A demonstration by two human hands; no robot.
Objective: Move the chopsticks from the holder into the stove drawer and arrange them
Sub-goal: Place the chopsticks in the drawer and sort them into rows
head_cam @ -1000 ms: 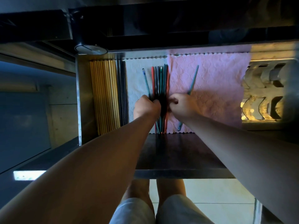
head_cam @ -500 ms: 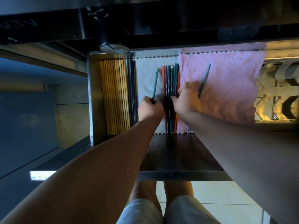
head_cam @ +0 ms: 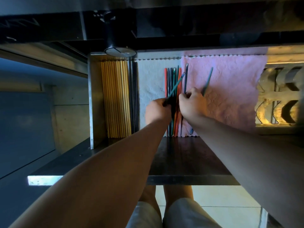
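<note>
Yellow wooden chopsticks (head_cam: 116, 99) lie packed far left of the left hand (head_cam: 157, 111), inside the open drawer (head_cam: 92, 99). That hand pinches a teal chopstick (head_cam: 175, 87), slanted over the coloured chopsticks (head_cam: 172, 79). Just beside it, the right hand (head_cam: 192, 105) grips a dark chopstick (head_cam: 185, 78) on the pink cloth (head_cam: 230, 89). No writing is readable.

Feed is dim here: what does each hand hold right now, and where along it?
Left hand grips a teal chopstick near its lower end, tip angled up-right. Right hand pinches a dark chopstick about midway.
</note>
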